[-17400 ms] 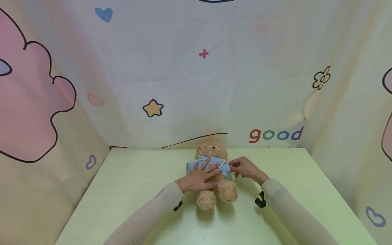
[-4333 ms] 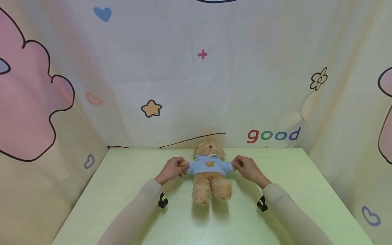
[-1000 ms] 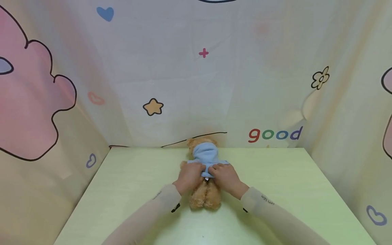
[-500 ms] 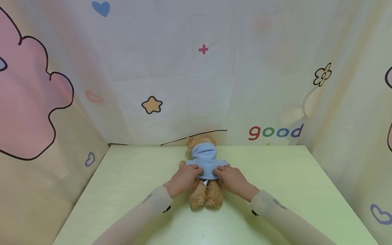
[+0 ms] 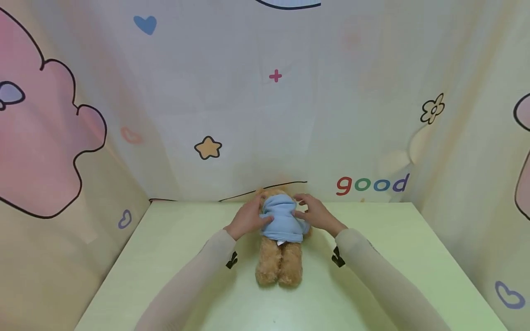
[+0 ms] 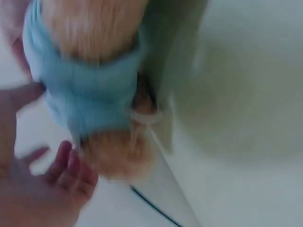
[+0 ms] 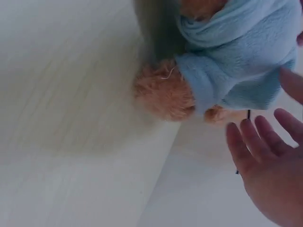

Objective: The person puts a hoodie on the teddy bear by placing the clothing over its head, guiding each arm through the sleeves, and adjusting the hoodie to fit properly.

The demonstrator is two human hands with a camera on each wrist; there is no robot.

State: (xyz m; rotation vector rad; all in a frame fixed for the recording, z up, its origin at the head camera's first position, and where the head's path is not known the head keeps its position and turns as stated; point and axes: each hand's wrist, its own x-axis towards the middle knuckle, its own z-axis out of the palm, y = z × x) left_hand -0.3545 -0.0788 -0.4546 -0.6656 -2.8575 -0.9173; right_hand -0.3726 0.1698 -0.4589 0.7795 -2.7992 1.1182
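A brown teddy bear [image 5: 269, 264] in a light blue hoodie [image 5: 283, 226] lies with its back and hood facing up and its legs toward me. A small white tag [image 5: 281, 242] shows below the hoodie's hem. My left hand [image 5: 247, 217] is at the left of the hood, its thumb over the cloth and its fingers near the head, not closed round it. On the other side, my right hand [image 5: 316, 214] is spread beside the hood, fingers reaching past the head. In the right wrist view its fingers are loosely extended, with the thumb close to the hoodie [image 7: 236, 61].
The bear lies on a pale green table [image 5: 186, 257], its head near the back edge. Behind stands a printed cloth backdrop [image 5: 248, 101], with side curtains left and right. A black wrist device [image 5: 338, 256] hangs under the right cuff.
Both hands have let go of the hoodie's lower sides and moved up to the hood and head. Earlier the bear lay face up; it is now back up.
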